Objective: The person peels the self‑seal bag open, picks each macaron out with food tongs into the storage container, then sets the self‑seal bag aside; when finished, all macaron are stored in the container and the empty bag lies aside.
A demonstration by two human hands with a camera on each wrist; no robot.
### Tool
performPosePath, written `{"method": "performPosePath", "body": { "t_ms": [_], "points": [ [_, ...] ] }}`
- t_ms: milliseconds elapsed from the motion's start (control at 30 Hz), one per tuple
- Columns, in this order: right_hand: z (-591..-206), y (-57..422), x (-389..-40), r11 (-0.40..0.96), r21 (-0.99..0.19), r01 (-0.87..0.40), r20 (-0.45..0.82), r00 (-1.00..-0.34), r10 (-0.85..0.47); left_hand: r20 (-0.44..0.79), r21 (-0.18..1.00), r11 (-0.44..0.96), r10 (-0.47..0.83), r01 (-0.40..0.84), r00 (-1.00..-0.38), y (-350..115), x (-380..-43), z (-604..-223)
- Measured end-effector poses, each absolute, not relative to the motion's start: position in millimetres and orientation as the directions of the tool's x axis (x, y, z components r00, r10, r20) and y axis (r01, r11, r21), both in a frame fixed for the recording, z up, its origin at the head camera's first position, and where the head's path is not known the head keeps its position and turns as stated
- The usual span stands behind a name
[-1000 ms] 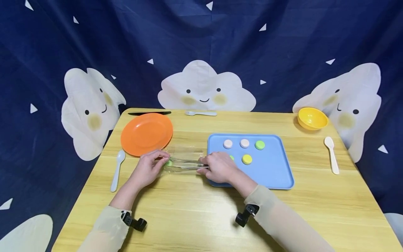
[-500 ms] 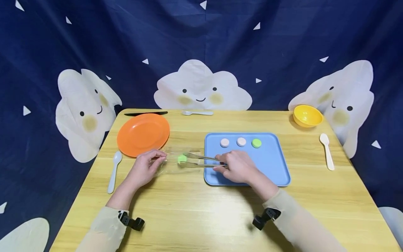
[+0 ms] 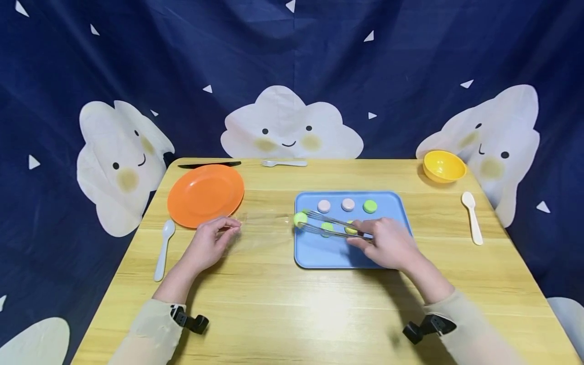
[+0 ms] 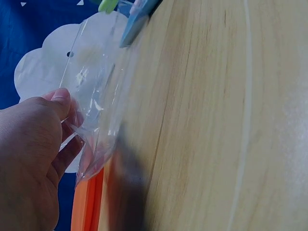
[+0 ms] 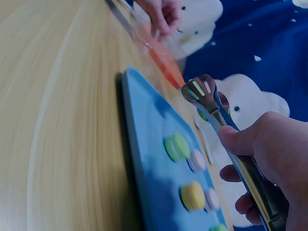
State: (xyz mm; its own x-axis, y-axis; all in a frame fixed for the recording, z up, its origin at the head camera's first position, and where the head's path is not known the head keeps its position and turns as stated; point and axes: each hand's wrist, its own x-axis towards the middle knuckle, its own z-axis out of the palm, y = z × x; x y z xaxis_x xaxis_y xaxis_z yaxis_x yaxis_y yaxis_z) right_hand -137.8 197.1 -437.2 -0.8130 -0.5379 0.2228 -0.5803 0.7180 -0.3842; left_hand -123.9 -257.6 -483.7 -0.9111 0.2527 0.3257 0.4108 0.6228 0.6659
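My right hand [image 3: 388, 242] grips metal tongs [image 5: 257, 190] over the blue tray [image 3: 319, 256]. Between the tongs' slotted tips sits a green macaron [image 3: 300, 219], above the tray's left edge. Pink, green and yellow macarons lie on the tray, among them a yellow macaron [image 5: 192, 196] partly behind the tongs in the head view. Left of the tray, my left hand [image 3: 212, 242] pinches a clear plastic bag [image 4: 96, 91] between thumb and fingers. In the left wrist view the bag hangs limp and see-through, with nothing visible inside.
An orange plate [image 3: 205, 195] stands behind the left hand, a black knife [image 3: 207, 165] beyond it. A white fork [image 3: 284, 163] lies at the back. One spoon [image 3: 164, 249] is at left, another spoon [image 3: 472, 218] at right, below a yellow bowl [image 3: 443, 167].
The tongs have drawn back to the right out of the bag, carrying the green macaron to the tray's left edge. The left hand still holds the bag in nearly the same place.
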Motion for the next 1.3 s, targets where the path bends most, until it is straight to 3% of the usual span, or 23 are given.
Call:
{"method": "performPosePath", "body": {
  "t_ms": [767, 1300],
  "points": [
    [-439, 309, -98, 0.856, -0.346, -0.384, 0.280, -0.913, -0.297, 0.311, 0.657, 0.633, 0.266, 0.409, -0.912, -259, -124, -487],
    [-456, 335, -88, 0.900, -0.309, -0.309, 0.155, -0.950, -0.273, 0.323, 0.650, 0.633, 0.271, 0.421, -0.907, -260, -125, -487]
  ]
}}
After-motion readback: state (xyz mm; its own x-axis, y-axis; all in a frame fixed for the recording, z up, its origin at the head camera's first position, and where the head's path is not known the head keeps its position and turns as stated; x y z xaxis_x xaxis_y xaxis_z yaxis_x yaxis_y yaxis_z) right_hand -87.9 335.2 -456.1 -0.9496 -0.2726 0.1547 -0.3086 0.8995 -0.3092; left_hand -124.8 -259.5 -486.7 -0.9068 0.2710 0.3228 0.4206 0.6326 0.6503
